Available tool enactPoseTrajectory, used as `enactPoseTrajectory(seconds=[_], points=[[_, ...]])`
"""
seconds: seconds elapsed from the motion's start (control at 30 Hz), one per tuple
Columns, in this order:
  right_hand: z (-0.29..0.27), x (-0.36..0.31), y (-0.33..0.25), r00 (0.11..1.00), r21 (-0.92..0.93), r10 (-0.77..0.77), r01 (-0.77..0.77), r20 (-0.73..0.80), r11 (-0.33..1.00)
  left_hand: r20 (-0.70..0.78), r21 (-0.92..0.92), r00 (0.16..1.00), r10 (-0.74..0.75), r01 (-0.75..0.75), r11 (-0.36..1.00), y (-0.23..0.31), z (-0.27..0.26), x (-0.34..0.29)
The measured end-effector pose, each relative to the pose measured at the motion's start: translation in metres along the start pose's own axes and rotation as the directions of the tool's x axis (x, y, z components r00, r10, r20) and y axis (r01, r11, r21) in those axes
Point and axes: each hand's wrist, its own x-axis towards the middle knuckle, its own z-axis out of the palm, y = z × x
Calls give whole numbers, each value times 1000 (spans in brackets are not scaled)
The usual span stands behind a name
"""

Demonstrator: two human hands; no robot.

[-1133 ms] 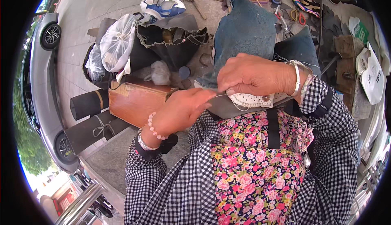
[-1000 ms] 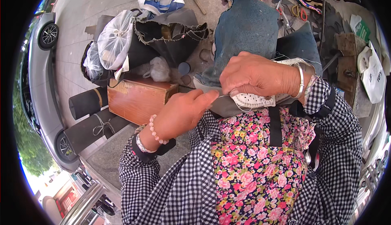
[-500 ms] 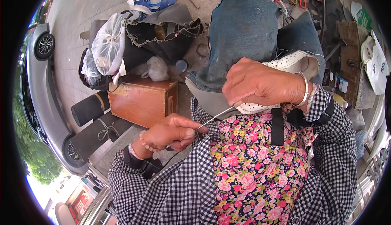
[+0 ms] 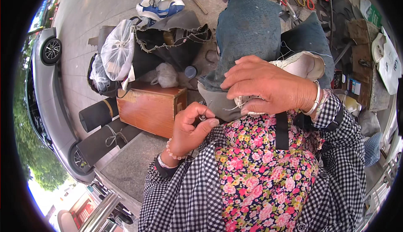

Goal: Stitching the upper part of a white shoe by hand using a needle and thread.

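A white shoe [image 4: 308, 65] with a pale lining lies across my lap, partly covered by my right hand [image 4: 275, 87]. The fingers of that hand are apart above the shoe, the thumb close to its near edge. A loose white thread [image 4: 232, 108] curls out near the thumb. To the left, my left hand [image 4: 191, 127] is closed around a small dark tool with a metal collar [image 4: 202, 117]; most of the tool is hidden in the fingers. Under the shoe are worn blue cloth [image 4: 247, 26] and a grey piece [image 4: 218, 104] over my knees.
A wooden box [image 4: 147, 110] stands left of my knees, beside dark rolls [image 4: 98, 114]. Behind it sit an open black bag [image 4: 168, 43] and a clear plastic bag [image 4: 118, 49]. Scissors [image 4: 289, 9] lie at the far right, near a wooden case [image 4: 363, 66]. A car [image 4: 52, 102] is parked far left.
The white thread, stretched between both hands before, now hangs loose by my right thumb. My left hand has risen and turned, showing the tool's collar. My right fingers have spread from a pinch.
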Motion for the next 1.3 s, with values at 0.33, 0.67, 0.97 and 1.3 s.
enactPoseTrajectory(seconds=[0.33,0.67,0.97,1.3], points=[[2,1,-16,980,-74,66,-81,-187,994,-14,-127,1000,-20,18,992,-10,27,29],[2,-6,-13,986,-20,136,-139,-100,990,-33,-40,989,145,-147,988,-9,17,20],[4,-1,-14,976,34,190,-187,-105,982,15,-125,956,293,-289,949,-12,-3,15],[16,5,-14,979,-180,108,-139,-171,974,63,-830,993,95,0,558,-14,19,27]])
